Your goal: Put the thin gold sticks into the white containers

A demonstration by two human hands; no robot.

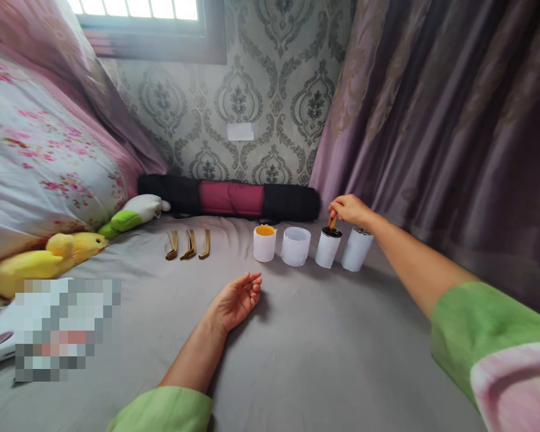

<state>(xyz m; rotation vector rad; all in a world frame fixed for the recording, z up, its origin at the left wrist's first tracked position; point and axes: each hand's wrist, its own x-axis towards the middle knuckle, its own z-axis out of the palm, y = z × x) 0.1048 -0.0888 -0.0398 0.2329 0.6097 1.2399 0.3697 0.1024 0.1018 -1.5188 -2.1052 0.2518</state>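
My right hand (350, 210) pinches a thin orange-brown looped or folded strip (332, 222) just above the dark-topped mouth of a white-wrapped can (327, 252). Whether the strip touches the can's rim, I cannot tell. Right of it, a second white-wrapped can (356, 252) is partly behind my wrist. To the left stand a wide white cup (296, 249) and a white cup with an orange inside (264, 247). My left hand (237, 301) rests palm up on the grey sheet, fingers loosely curled and holding nothing, in front of the orange-lined cup.
Three groups of bent brown strips (189, 245) lie left of the cups. A black and maroon roll (231, 198) lies along the wall. Plush toys (76, 246) and a white object (9, 327), partly blurred out, are at the left. A purple curtain (432, 120) hangs at the right.
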